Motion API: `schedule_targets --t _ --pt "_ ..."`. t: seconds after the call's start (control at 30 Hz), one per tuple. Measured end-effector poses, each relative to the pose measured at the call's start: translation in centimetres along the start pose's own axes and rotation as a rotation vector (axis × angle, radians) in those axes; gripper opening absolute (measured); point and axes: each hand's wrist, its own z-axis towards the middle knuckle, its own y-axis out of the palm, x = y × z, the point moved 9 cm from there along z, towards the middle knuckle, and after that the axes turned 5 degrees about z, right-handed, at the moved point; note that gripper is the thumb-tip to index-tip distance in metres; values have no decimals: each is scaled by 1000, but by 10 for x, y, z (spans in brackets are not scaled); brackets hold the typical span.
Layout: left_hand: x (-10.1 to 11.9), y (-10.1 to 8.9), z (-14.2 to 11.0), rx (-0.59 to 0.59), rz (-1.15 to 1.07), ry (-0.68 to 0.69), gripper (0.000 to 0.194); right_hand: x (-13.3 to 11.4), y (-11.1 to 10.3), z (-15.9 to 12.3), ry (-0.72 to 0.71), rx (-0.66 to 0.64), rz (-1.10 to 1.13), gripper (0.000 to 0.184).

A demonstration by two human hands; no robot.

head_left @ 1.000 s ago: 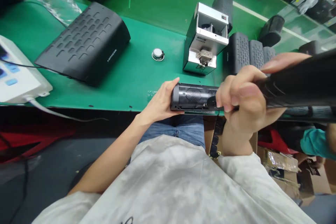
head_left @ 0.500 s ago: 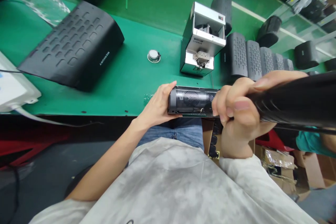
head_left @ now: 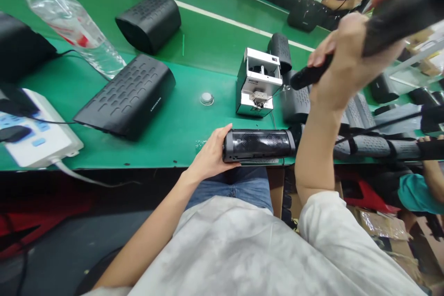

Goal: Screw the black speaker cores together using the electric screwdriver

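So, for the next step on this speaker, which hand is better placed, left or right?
Probably the left hand: it grips the black cylindrical speaker body, while the right hand is raised away from it, holding a black power tool.

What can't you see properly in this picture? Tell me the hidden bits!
All of these are in the head camera view:
- The left end of the black speaker: the left hand wraps over it.
- The far end of the black tool: the picture's edge cuts it off, and the right hand covers its middle.
- The words on the silver machine: too small to read.
- The person in the teal shirt: the right edge cuts them off.
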Motion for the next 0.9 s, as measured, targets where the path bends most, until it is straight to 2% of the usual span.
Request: schedule_targets --t 0.1,0.17,0.23,0.3,0.37,0.4,0.5,0.53,0.57,0.67,0.7,0.73,0.77,0.83,0.9 --pt "0 0 0 -6 1 -8 151 20 9 7 -11 -11 -47 62" --pt "-1 1 0 -11 -3 -15 150 30 9 18 -76 -1 -56 58" --pt "-2 1 0 -15 -6 -23 150 30 -6 30 -255 163 -33 47" --pt "-2 1 0 -15 -9 -25 150 31 -25 35 -450 413 -36 32" --pt "-1 0 0 -8 -13 -19 150 37 -35 39 -524 570 -79 26" --pt "0 0 0 -5 -14 -15 150 41 -36 43 -510 592 -105 26" --pt "-1 1 0 0 -13 -5 150 45 -36 50 -433 569 -114 30" --pt "-1 1 0 2 -12 -4 150 41 -34 50 -424 521 -84 31" --pt "-2 2 0 4 -11 -2 150 37 -28 52 -407 414 -38 31" --pt "-4 2 0 10 -8 -6 150 29 7 55 -260 -46 56 36" --pt "-5 2 0 11 -8 -6 150 31 13 55 -207 -127 54 37" --pt "-5 2 -1 11 -7 -6 150 33 12 57 -177 -132 42 35" --pt "-5 3 -1 7 -6 -6 149 36 4 61 -176 -70 31 34" --pt "-6 3 -1 -1 0 -6 150 43 -18 69 -242 137 43 32" --pt "-7 4 -1 -7 5 -9 150 50 -37 69 -329 332 71 41"
